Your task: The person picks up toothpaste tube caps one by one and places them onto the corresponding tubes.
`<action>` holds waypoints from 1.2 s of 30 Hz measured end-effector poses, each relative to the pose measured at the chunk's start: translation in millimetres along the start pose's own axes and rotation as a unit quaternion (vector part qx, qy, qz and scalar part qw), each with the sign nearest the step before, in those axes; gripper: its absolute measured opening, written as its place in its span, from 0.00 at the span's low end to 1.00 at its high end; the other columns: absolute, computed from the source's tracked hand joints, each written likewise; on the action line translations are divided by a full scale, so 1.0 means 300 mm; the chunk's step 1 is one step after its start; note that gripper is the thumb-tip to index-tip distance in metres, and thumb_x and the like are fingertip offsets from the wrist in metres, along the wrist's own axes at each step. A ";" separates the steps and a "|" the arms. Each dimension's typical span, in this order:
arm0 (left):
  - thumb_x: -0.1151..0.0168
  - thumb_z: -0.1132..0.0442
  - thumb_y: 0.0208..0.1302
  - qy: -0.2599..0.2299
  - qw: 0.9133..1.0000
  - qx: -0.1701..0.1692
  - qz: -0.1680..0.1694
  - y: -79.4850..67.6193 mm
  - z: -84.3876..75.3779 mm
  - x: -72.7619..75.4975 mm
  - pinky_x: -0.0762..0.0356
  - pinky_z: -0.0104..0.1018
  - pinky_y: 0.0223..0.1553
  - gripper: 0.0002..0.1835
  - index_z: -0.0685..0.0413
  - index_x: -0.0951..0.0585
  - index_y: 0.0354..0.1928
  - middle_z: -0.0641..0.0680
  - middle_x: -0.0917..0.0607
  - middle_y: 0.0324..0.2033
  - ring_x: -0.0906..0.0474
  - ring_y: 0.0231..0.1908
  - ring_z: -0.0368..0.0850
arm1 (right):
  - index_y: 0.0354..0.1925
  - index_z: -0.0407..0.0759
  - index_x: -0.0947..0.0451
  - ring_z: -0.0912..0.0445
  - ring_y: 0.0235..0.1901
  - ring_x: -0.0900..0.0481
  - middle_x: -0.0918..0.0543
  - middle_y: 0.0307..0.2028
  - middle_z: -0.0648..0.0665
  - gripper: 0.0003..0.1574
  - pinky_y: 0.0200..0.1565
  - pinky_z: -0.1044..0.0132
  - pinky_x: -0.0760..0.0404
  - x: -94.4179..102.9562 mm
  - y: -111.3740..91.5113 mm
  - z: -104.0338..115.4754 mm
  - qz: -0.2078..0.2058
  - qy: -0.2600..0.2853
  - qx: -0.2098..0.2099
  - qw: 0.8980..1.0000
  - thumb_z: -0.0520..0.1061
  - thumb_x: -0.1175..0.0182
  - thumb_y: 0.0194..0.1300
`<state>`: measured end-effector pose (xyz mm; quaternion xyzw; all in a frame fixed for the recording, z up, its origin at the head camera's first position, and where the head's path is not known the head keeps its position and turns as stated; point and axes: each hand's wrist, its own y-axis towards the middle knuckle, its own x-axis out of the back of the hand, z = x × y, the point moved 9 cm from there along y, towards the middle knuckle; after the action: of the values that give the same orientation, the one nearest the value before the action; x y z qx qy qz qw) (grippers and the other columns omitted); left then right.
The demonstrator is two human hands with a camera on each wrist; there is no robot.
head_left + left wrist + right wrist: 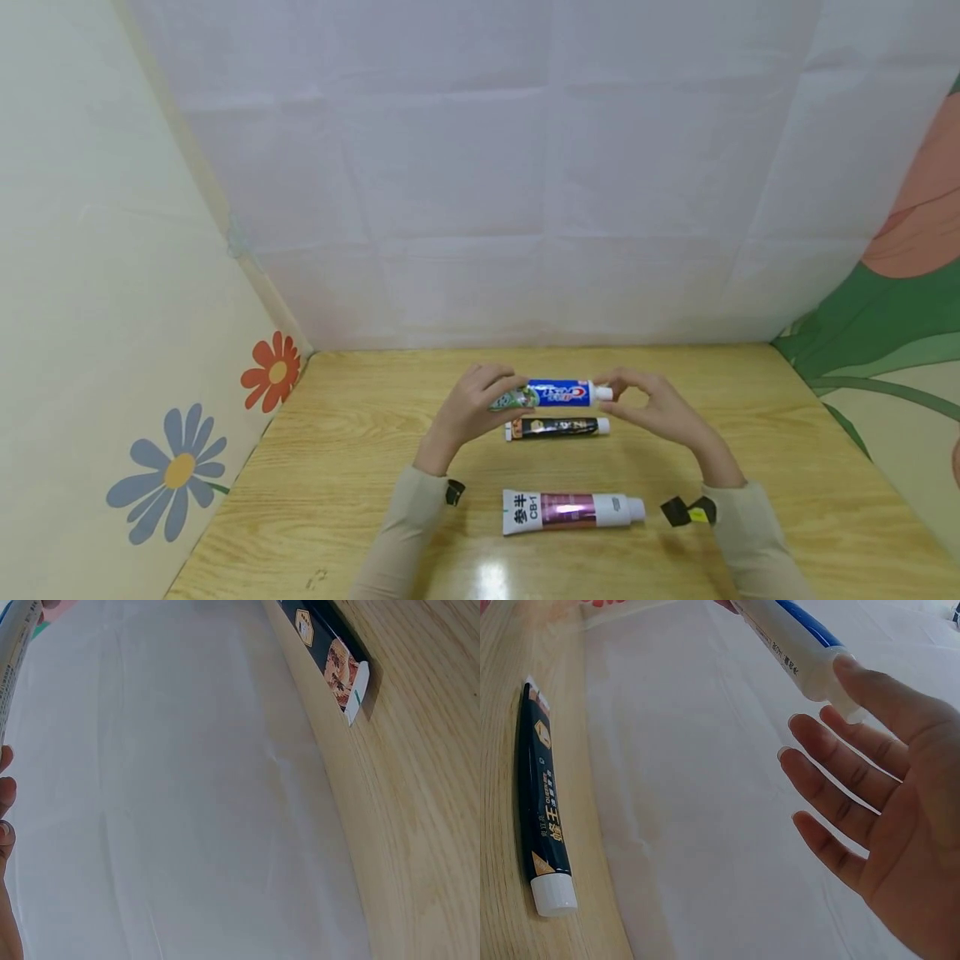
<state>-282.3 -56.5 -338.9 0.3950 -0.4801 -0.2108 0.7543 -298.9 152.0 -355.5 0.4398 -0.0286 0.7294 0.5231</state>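
Observation:
A blue, white and green toothpaste tube (558, 392) is held level above the table. My left hand (474, 408) grips its green tail end between thumb and fingers. At the other end, my right hand (660, 410) pinches the white cap (846, 703) between thumb and index finger, its other fingers spread apart. Just nearer than the held tube lies a black toothpaste tube (558, 428) with a white cap. Closer still, between the forearms, lies a larger white and pink toothpaste tube (573, 511). In the left wrist view only the fingertips (6, 795) show at the edge.
All of this is over a light wood-grain table (360, 467). A white sheet (465, 183) hangs along the table's back edge. Flower-patterned panels stand at the left (112, 292) and right (900, 350) sides. Black straps (688, 511) sit at the wrists.

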 end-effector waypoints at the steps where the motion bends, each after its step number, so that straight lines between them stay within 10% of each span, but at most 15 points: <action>1: 0.28 0.50 0.46 0.000 1.000 0.000 0.000 0.000 0.000 0.001 0.28 0.30 0.34 0.23 0.52 0.19 0.44 0.51 0.19 0.37 0.23 0.35 0.41 | 0.50 0.48 0.24 0.61 0.36 0.25 0.20 0.33 0.55 0.19 0.48 0.51 0.28 0.004 0.001 0.019 -0.001 0.002 0.000 1.000 0.42 0.37 0.59; 14: 0.28 0.50 0.46 0.003 1.000 0.005 0.002 0.000 0.007 0.007 0.29 0.30 0.33 0.24 0.52 0.19 0.44 0.51 0.19 0.37 0.24 0.35 0.41 | 0.44 0.39 0.23 0.56 0.35 0.22 0.19 0.36 0.50 0.17 0.45 0.67 0.25 0.046 0.005 0.126 -0.035 0.001 0.053 0.998 0.33 0.35 0.54; 36: 0.28 0.50 0.47 0.002 1.000 0.009 0.009 -0.011 0.008 0.006 0.28 0.30 0.35 0.23 0.52 0.20 0.44 0.51 0.19 0.38 0.23 0.36 0.41 | 0.42 0.50 0.22 0.62 0.37 0.24 0.20 0.33 0.56 0.13 0.52 0.48 0.31 0.007 0.008 0.001 -0.019 0.003 0.030 0.999 0.38 0.37 0.58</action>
<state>-283.4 -60.8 -340.1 0.3980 -0.4836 -0.1989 0.7538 -300.8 152.4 -353.0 0.4534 0.0037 0.7212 0.5236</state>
